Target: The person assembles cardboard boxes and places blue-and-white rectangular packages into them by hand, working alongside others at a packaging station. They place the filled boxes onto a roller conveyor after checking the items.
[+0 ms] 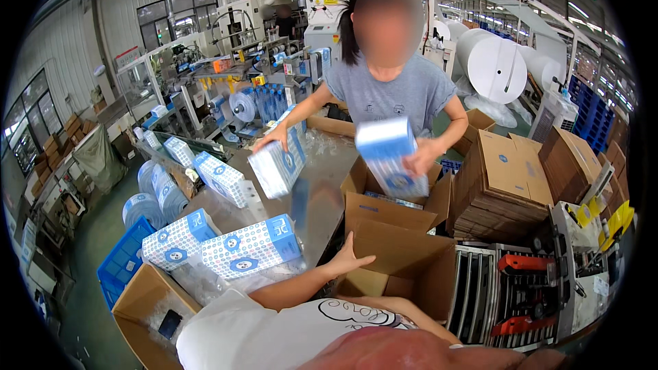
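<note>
My left hand (348, 259) is at the left edge of an open cardboard box (418, 260), thumb and fingers spread, holding nothing that I can see. My right forearm (411, 315) crosses low in front of the same box; its hand is mostly hidden by my shirt, so its fingers cannot be made out. Left of my left hand, two blue-and-white patterned packs (250, 247) (179, 240) lie on the table (319, 195). Across from me, a co-worker holds one such pack (277, 164) in one hand and another pack (391, 154) over a second open carton (360, 177).
More packs (221, 178) line the table's left side. A blue crate (127, 253) and a carton with a dark phone-like object (169, 324) stand at lower left. Flattened cartons (504, 178) are stacked at right, beside a roller conveyor (473, 288). Machinery and large white rolls (497, 65) stand behind.
</note>
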Available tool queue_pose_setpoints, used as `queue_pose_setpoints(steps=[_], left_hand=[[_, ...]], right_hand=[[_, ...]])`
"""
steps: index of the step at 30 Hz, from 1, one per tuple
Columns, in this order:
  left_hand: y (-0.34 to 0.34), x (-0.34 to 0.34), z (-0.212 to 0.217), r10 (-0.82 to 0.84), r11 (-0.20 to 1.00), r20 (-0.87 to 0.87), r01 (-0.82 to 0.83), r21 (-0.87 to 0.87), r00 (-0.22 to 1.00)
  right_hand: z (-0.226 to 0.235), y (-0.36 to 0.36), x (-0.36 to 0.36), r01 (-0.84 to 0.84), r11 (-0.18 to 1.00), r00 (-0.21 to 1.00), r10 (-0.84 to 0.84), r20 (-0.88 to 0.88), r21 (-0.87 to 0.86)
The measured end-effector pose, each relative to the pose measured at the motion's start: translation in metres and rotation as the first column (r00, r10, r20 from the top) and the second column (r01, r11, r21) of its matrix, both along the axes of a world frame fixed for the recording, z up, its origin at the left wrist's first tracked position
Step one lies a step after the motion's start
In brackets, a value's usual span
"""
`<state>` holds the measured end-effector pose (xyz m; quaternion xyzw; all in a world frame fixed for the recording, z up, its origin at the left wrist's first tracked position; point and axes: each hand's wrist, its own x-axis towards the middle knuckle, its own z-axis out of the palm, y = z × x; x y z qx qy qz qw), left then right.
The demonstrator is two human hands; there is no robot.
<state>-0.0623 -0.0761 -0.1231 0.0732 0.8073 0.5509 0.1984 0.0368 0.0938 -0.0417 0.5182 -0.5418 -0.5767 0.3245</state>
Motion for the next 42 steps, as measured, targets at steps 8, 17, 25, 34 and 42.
queue_pose_setpoints(steps=[8, 17, 25, 34, 42], left_hand=[[-0.086, -0.035, -0.102, 0.0, 0.91, -0.389, -0.161, -0.383, 0.921], [-0.016, 0.059, -0.254, 0.261, 0.726, 0.123, -0.111, -0.679, 0.958], [-0.121, 0.004, -0.006, -0.446, 0.701, -0.696, -0.265, -0.663, 0.563], [-0.297, 0.034, 0.047, -0.145, 0.526, -0.307, -0.189, -0.829, 0.941], [-0.326, 0.082, 0.127, 0.267, 0.439, -0.35, -0.436, -0.785, 0.898]], right_hand=[[-0.127, 0.316, 0.054, 0.922, 0.072, 0.384, -0.302, 0.873, -0.381], [-0.188, 0.224, 0.073, 0.688, 0.053, 0.187, 0.951, -0.248, 0.724], [-0.289, 0.172, 0.047, 0.941, -0.202, -0.14, 0.502, 0.854, 0.273], [-0.049, -0.004, -0.165, 0.946, 0.312, -0.045, -0.127, 0.991, 0.083], [-0.043, -0.321, -0.276, 0.844, 0.389, 0.278, 0.274, 0.921, -0.37]])
